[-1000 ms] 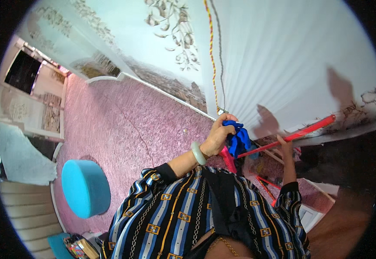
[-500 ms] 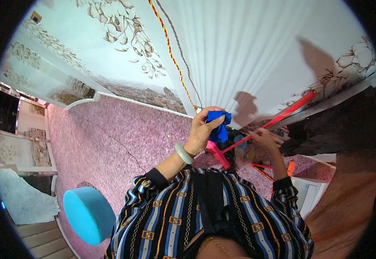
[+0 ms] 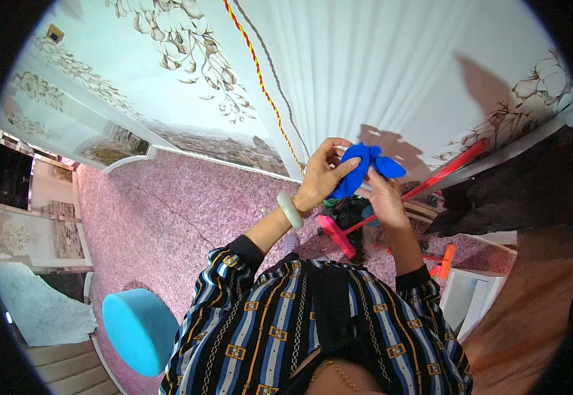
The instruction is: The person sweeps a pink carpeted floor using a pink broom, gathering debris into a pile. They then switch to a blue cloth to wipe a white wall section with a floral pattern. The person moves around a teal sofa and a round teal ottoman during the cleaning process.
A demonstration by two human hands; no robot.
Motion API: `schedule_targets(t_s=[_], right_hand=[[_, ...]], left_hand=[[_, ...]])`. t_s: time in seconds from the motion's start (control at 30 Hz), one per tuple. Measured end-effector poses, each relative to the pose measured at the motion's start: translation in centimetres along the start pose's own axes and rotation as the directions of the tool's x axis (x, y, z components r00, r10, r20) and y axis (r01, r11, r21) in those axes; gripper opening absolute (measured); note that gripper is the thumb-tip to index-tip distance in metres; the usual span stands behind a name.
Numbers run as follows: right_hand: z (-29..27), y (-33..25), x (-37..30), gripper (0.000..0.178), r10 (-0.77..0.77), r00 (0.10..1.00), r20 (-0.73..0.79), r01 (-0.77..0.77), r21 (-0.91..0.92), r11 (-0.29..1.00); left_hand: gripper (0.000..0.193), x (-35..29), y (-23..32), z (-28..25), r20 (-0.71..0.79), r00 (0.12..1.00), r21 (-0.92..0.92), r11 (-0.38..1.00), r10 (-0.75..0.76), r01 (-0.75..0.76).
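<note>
A blue cloth is bunched up in front of me, below the pleated white wall surface. My left hand, with a pale bangle on the wrist, pinches it between thumb and fingers. From the other side my right hand grips the cloth too, its fingertips partly hidden in the folds. Behind my right hand leans a red-handled broom with a pink head on the floor. Neither of my hands holds its handle.
Pink carpet spreads to the left, with a round turquoise stool on it. A yellow-and-red twisted cord hangs along the wall. At the right are an orange-headed tool, a white cabinet and dark hanging fabric.
My right hand has left the broom handle and come up to the cloth. The cloth has moved slightly up and right and is more spread out.
</note>
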State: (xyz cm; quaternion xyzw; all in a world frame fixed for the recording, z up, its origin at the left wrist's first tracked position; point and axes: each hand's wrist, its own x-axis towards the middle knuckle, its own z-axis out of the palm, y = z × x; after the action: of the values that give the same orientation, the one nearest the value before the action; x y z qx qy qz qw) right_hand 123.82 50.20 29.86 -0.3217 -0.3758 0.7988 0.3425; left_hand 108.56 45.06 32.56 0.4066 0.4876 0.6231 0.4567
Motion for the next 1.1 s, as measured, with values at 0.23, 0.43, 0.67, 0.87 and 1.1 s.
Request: schedule_targets(t_s=[0.23, 0.43, 0.67, 0.87, 1.1], right_hand=[[-1.2, 2.1, 2.4, 0.049, 0.189, 0.912, 0.363, -0.344, 0.432, 0.834], [0.9, -4.1, 3.8, 0.02, -0.375, 0.86, -0.347, 0.355, -0.123, 0.927], [6.9, -14.2, 5.4, 0.036, -0.896, 0.063, 0.439, 0.349, -0.851, -0.393], [4.6, -12.6, 7.4, 0.064, -0.613, 0.372, 0.697, 0.08, -0.682, -0.727], [10.8, -26.2, 5.2, 0.078, -0.718, 0.036, 0.696, -0.116, -0.71, -0.694]], left_hand=[[0.021, 0.1, 0.5, 0.5, 0.155, 0.988, 0.031, 0.999, 0.026, -0.032], [0.024, 2.1, 3.0, -1.0, -0.034, 0.994, 0.224, 0.97, 0.101, -0.091], [0.04, 5.5, 6.6, 1.4, 0.047, 0.928, 0.324, 0.873, 0.371, -0.365], [0.045, 7.1, 7.0, 1.7, 0.141, 0.91, 0.386, 0.825, 0.389, -0.413], [0.064, 9.1, 15.7, 1.0, 0.284, 0.535, 0.763, 0.15, 0.796, -0.628]])
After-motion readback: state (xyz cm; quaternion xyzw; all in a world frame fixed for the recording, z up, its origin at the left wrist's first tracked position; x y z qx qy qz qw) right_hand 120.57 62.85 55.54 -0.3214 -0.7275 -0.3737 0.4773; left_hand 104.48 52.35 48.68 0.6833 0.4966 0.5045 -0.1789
